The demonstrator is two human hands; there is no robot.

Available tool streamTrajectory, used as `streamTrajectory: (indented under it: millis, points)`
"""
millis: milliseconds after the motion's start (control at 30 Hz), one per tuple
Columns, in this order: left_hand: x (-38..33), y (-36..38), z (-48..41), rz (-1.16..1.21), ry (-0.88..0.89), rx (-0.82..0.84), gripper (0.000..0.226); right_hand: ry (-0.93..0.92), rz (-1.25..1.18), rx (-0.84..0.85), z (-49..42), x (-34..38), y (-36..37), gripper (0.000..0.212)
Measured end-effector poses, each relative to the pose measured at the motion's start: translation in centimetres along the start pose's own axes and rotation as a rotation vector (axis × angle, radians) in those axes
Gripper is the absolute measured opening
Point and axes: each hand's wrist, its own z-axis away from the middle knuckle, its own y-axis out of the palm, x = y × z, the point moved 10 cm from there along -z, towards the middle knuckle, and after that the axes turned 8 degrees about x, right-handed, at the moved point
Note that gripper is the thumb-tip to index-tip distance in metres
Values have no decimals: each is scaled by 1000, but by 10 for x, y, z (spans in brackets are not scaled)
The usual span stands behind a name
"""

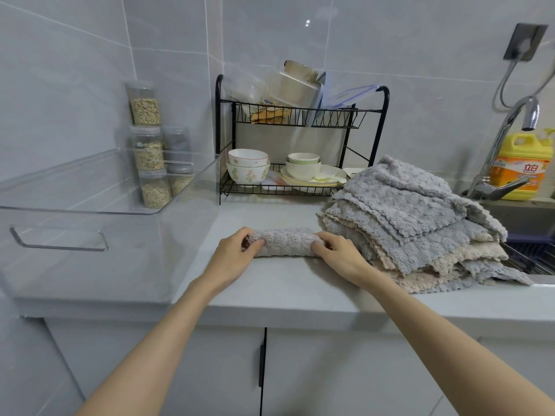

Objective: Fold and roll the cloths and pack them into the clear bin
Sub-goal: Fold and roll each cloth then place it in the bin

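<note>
A fluffy grey cloth rolled into a tight tube (pixel 283 242) lies across the grey counter in front of me. My left hand (pixel 237 249) grips its left end, thumb curled over the roll. My right hand (pixel 338 253) grips its right end, fingers curled round it. To the right a loose stack of grey and beige cloths (pixel 411 223) is heaped beside the sink. The clear bin (pixel 99 211) stands at the left of the counter, and I see nothing inside it.
A black two-tier dish rack (pixel 300 145) with bowls and plates stands at the back. Jars of grain (pixel 150 151) show behind the bin. A faucet (pixel 507 151), a yellow detergent bottle (pixel 521 166) and the sink are at the right. Cabinet doors lie below the counter edge.
</note>
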Motion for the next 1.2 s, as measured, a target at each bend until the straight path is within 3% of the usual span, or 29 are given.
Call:
streamTrajectory:
  millis: [133, 300, 433, 533, 633, 800, 933, 1067, 1200]
  points:
    - [4, 0, 4, -33, -69, -10, 41, 57, -4, -9, 3, 1, -5, 33]
    - [5, -5, 3, -210, -157, -85, 46, 146, -39, -37, -2, -4, -8, 30]
    - [7, -9, 0, -315, -239, -164, 48, 213, -6, -153, -7, -7, -11, 35]
    - [13, -10, -5, -360, -275, -198, 51, 228, 32, -205, -13, -11, -9, 25]
    - [18, -12, -10, -369, -270, -219, 47, 141, 149, -209, -20, -2, -8, 26]
    - [13, -4, -20, -439, -203, -156, 38, -200, 479, -164, -27, 63, 12, 43]
    - [15, -3, -22, -467, -219, -142, 38, -234, 557, -153, -34, 81, 47, 37]
    - [14, -4, -22, -464, -197, -151, 38, -216, 597, -175, -32, 65, 53, 73]
    - [13, -3, -22, -463, -198, -134, 38, -176, 654, -120, -29, 49, 48, 78]
